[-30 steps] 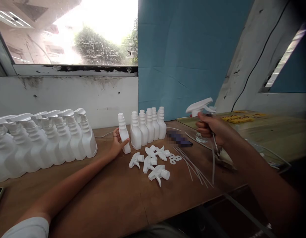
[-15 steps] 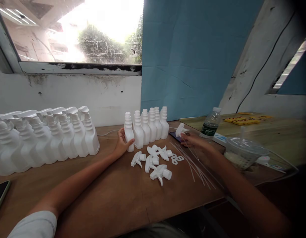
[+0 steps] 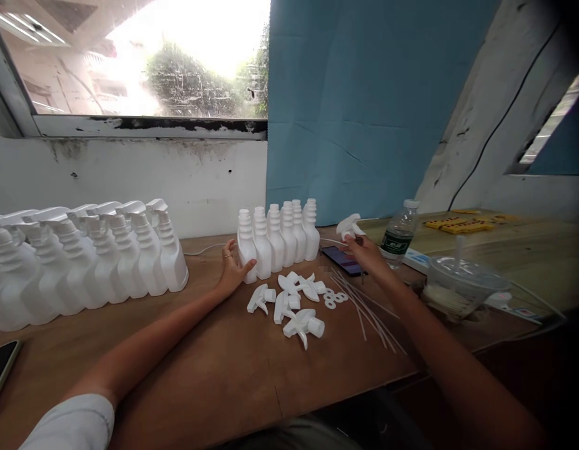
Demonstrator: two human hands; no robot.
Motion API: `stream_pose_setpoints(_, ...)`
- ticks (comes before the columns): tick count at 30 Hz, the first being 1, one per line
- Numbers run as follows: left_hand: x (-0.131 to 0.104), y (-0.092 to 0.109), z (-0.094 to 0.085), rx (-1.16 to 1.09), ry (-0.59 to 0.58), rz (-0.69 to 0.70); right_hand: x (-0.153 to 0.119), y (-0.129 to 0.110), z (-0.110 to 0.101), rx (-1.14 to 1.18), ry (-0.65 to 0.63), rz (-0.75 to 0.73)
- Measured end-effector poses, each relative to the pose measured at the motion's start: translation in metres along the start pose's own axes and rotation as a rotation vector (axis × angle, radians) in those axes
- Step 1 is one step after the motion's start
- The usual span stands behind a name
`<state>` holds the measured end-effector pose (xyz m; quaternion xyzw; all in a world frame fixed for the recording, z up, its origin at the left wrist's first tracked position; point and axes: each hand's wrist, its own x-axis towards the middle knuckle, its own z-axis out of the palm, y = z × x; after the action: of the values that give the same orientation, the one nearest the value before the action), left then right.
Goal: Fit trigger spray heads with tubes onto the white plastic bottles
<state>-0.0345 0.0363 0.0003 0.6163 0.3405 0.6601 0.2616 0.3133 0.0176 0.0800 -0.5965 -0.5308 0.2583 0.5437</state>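
My left hand point(image 3: 233, 265) is wrapped round the lower part of a white spray bottle point(image 3: 247, 240), the leftmost of an upright row of capless bottles point(image 3: 275, 240). Off to the right, my right hand point(image 3: 363, 250) grips a white trigger sprayer head point(image 3: 349, 225), raised above a dark phone point(image 3: 344, 260). A thin tube seems to hang below that hand, partly hidden. Between my hands lies a loose cluster of trigger sprayer heads point(image 3: 302, 325). Beside them are several small white ring washers point(image 3: 330, 299) and a bundle of thin clear tubes point(image 3: 366, 310).
On the left stand several bottles fitted with sprayer heads point(image 3: 99, 262), near another phone point(image 3: 2, 369) at the edge. To the right are a water bottle point(image 3: 399, 234), a clear plastic bowl point(image 3: 462, 284) and yellow pieces point(image 3: 453, 225). A white cable point(image 3: 207, 249) runs behind.
My right hand has lifted the sprayer head up and slightly right, uncovering more of the phone. The leftmost bottle in my left hand has shifted slightly toward its neighbour.
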Motion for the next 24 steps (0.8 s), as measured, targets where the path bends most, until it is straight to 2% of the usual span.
stream_pose_setpoints(2, -0.007, 0.009, -0.005, 0.033, 0.045, 0.049, -0.007, -0.006, -0.002, -0.008, 0.002, -0.049)
stream_pose_setpoints(4, -0.021, 0.022, -0.009, 0.052, 0.041, 0.097, -0.022, -0.016, -0.003, -0.015, -0.028, -0.091)
stream_pose_setpoints(8, -0.055, 0.049, -0.007, 0.046, -0.089, 0.140, -0.071, -0.040, 0.007, -0.054, -0.235, -0.203)
stream_pose_setpoints(12, -0.076, 0.066, 0.004, -0.058, -0.247, 0.137, -0.117, -0.059, 0.039, -0.244, -0.470, -0.426)
stream_pose_setpoints(16, -0.077, 0.073, 0.009, -0.232, -0.351, 0.003, -0.140, -0.063, 0.070, -0.327, -0.611, -0.557)
stream_pose_setpoints(19, -0.075, 0.079, 0.008, -0.295, -0.361, -0.152, -0.146, -0.062, 0.080, -0.330, -0.659, -0.578)
stream_pose_setpoints(21, -0.074, 0.082, 0.008, -0.373, -0.350, -0.232, -0.147, -0.062, 0.081, -0.326, -0.648, -0.584)
stream_pose_setpoints(24, -0.075, 0.081, 0.009, -0.472, -0.333, -0.284, -0.147, -0.064, 0.080, -0.266, -0.560, -0.583)
